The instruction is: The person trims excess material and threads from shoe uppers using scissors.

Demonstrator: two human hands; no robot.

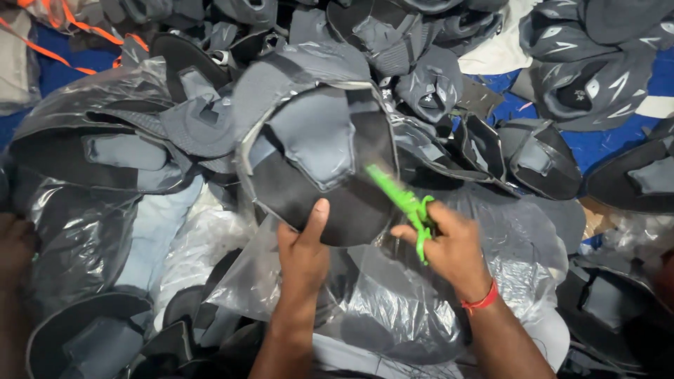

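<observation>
A heap of grey and black shoe uppers (421, 84) fills the frame from edge to edge, with patches of blue cloth (611, 144) showing at the right. Clear plastic bags (400, 309) lie across the lower centre and the left; the one at upper left holds more uppers inside it, while what is in the lower ones is hard to tell. At centre sits the piece in hand, a shoe upper (316, 161), grey padded tongue facing up within a black collar. The left hand (303, 256) is closed on its lower edge, thumb pressed on top. The right hand (453, 249), with a red band at the wrist, is closed around small green scissors (404, 203), tips resting at the upper's right edge. Judging by this, trimming goes best with the edge held taut and only loose threads snipped.
</observation>
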